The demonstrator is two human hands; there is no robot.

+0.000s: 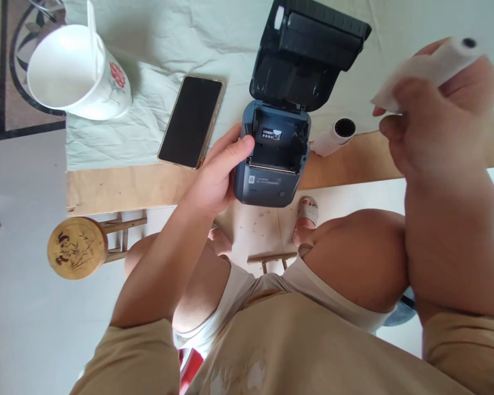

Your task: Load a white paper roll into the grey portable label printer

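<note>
You have the label printer [278, 148] over the table's front edge, its black lid [308, 60] tipped up and back. Your left hand [220, 170] grips the body's left side, thumb pressed on the rim; your right hand [436, 120] curls its thumb and fingers round a white paper roll [448, 63], well to the right. Judging from this, the lid-raising is done, while both rolls are outside the bay and the lid is not yet down. The second paper roll [333, 138] lies just right of the printer, at the front edge. A smartphone [192, 120] lies left of your hand, near that edge, and a flowered cup [107, 90] stands by the left edge. Your left fingers are mostly behind the printer, your right hand is blurred, and you cannot tell whether the printer's underside touches the table [374, 151].
</note>
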